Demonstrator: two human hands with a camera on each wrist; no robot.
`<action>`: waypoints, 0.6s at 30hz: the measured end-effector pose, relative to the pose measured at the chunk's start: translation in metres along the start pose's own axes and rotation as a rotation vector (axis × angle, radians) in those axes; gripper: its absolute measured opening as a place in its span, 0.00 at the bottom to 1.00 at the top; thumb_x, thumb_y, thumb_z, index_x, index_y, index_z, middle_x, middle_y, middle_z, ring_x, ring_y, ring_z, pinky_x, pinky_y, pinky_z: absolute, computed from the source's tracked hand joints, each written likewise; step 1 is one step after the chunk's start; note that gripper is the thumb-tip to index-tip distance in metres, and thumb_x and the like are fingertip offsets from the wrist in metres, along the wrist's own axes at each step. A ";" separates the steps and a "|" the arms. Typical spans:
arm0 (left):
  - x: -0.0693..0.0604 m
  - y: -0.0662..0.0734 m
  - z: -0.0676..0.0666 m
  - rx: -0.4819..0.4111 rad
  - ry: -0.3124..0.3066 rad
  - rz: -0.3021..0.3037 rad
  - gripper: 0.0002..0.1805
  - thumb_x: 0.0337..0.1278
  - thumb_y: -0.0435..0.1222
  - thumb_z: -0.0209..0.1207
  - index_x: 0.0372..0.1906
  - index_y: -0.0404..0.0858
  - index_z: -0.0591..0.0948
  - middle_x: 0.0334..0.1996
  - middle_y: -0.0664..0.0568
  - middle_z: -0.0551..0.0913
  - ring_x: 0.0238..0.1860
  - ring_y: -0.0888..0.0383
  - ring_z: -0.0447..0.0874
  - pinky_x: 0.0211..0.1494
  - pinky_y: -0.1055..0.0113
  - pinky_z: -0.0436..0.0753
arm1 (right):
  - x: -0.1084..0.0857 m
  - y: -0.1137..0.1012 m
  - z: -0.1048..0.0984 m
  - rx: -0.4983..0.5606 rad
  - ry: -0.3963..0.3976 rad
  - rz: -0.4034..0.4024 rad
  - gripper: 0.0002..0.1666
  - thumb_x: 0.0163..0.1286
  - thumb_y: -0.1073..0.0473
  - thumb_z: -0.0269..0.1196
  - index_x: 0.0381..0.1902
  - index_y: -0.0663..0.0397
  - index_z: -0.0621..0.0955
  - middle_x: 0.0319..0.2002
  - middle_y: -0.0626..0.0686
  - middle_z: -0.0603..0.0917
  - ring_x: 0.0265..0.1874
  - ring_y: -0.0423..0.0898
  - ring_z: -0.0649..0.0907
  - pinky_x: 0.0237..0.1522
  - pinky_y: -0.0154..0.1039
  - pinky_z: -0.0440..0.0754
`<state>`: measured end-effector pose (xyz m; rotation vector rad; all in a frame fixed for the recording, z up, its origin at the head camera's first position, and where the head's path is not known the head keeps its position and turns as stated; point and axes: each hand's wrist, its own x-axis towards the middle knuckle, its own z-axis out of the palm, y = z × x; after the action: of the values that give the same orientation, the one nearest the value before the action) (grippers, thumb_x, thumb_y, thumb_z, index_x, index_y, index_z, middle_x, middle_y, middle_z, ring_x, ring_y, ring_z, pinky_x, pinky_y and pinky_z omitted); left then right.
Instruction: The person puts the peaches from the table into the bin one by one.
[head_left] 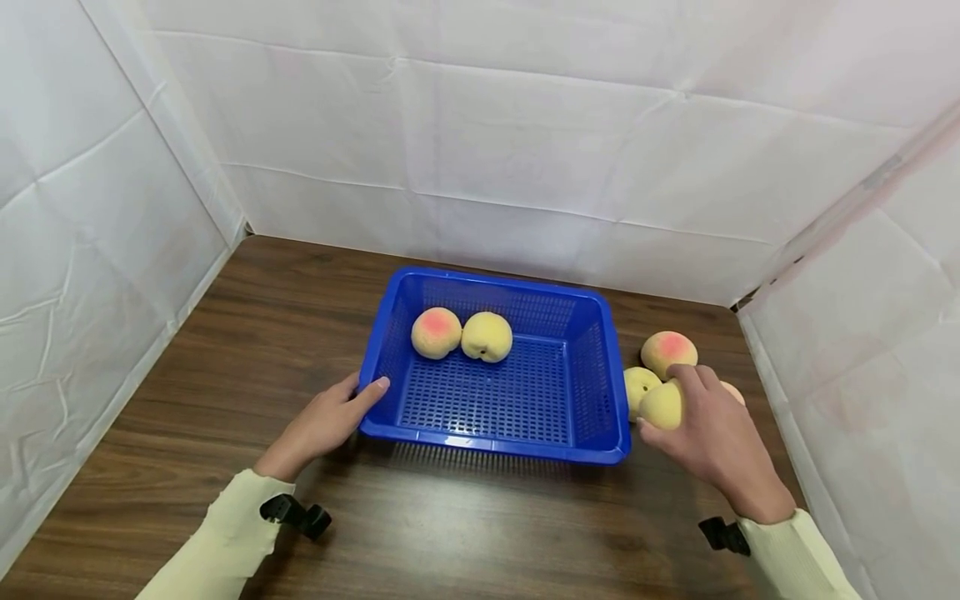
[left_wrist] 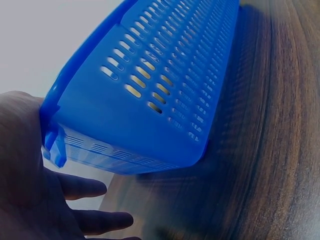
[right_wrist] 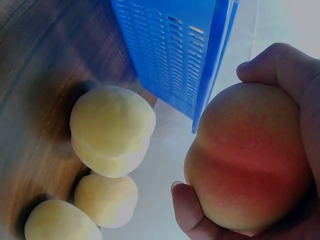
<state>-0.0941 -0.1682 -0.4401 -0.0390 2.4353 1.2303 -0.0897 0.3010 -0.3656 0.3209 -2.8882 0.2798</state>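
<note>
A blue plastic basket [head_left: 491, 446] stands on the table, holding a red-blushed peach [head_left: 437, 333] and a yellow peach [head_left: 487, 337] near its far left corner. My left hand [head_left: 326, 421] holds the basket's left rim, the thumb over the edge; in the left wrist view the other fingers extend outside it. To the right of the basket, my right hand [head_left: 720, 429] grips a peach [right_wrist: 250, 155], its red-blushed side facing the wrist camera. Around that hand lie a blushed peach [head_left: 670, 352], a yellow peach [head_left: 637, 387] and another peach [head_left: 733, 392] mostly hidden behind the fingers.
The brown wood-grain table [head_left: 450, 525] is bordered by a white sheeted wall [head_left: 510, 150] at the back, with similar sheeting along the left and right. The basket's right wall stands close to the loose peaches.
</note>
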 end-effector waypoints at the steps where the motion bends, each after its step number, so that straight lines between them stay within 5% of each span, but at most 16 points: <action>1: 0.000 0.000 0.000 0.001 0.001 0.000 0.48 0.76 0.68 0.40 0.84 0.38 0.55 0.74 0.32 0.71 0.74 0.32 0.71 0.73 0.30 0.68 | 0.001 -0.001 0.000 -0.002 -0.006 -0.001 0.36 0.51 0.48 0.75 0.53 0.60 0.76 0.38 0.60 0.79 0.27 0.49 0.74 0.30 0.39 0.63; 18: 0.000 0.000 0.001 -0.023 -0.007 0.007 0.46 0.77 0.66 0.41 0.84 0.38 0.54 0.75 0.33 0.70 0.75 0.33 0.69 0.74 0.30 0.67 | 0.027 -0.021 -0.004 0.044 -0.081 0.051 0.37 0.56 0.46 0.74 0.58 0.57 0.75 0.53 0.61 0.77 0.27 0.50 0.78 0.23 0.37 0.68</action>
<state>-0.0935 -0.1677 -0.4402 -0.0320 2.4168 1.2601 -0.1093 0.2762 -0.3515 0.2729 -2.9762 0.3477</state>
